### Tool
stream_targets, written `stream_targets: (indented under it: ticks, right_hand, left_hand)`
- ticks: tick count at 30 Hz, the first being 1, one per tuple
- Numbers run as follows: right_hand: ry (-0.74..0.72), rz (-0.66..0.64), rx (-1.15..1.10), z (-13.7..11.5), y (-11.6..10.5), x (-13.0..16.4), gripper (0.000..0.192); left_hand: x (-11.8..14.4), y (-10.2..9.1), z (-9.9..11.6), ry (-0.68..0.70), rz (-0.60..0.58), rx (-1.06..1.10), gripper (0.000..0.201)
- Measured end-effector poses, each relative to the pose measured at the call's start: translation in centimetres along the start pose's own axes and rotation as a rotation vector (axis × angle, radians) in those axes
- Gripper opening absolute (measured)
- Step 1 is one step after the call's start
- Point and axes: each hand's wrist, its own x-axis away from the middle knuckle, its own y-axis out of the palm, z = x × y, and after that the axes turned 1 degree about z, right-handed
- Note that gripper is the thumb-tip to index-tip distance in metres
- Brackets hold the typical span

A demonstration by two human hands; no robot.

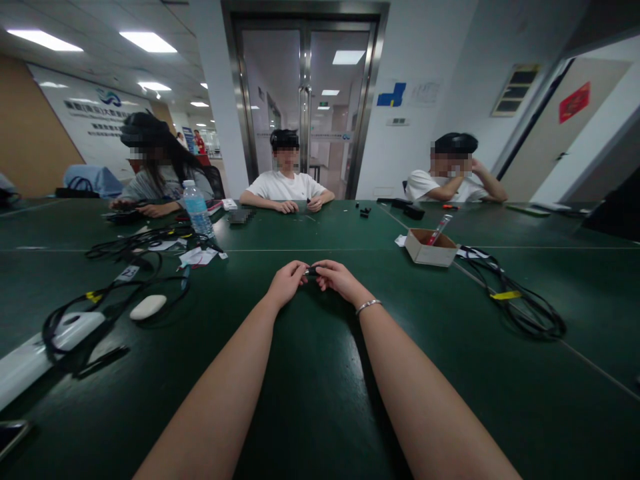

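Both of my hands meet over the middle of the green table [310, 373]. Between them is a small, dark, stick-like piece [311, 271] with a silvery part at its left end; its exact kind is too small to make out. The fingertips of my left hand [289, 283] pinch the silvery end. On the other side, my right hand [340, 279] is closed round the dark end, with a metal bracelet on the wrist. Fingers cover much of the piece.
To the left lie black cables [113, 293], a white mouse [149, 307] and a white power strip [30, 360]. A water bottle [197, 210] stands beyond. Right are a small box [431, 248] and a coiled cable [530, 313]. Several people sit across the table.
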Motion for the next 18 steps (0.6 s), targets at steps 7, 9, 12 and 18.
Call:
stream_targets:
  ticks: [7, 9, 12, 18]
  right_hand:
    - [0.009, 0.002, 0.008, -0.28, 0.13, 0.21, 0.011]
    - [0.011, -0.001, 0.006, -0.31, 0.14, 0.23, 0.012]
    - [0.01, -0.002, 0.001, -0.34, 0.18, 0.28, 0.012]
    - [0.006, -0.001, -0.002, -0.28, 0.24, 0.29, 0.011]
  left_hand:
    - [-0.1, -0.04, -0.09, 0.014, 0.023, 0.044, 0.023]
    - [-0.16, -0.01, -0.22, 0.028, 0.032, 0.033, 0.023]
    - [-0.21, 0.02, -0.4, 0.017, 0.027, 0.02, 0.023]
    - [-0.13, 0.0, -0.39, 0.012, 0.018, -0.01, 0.028]
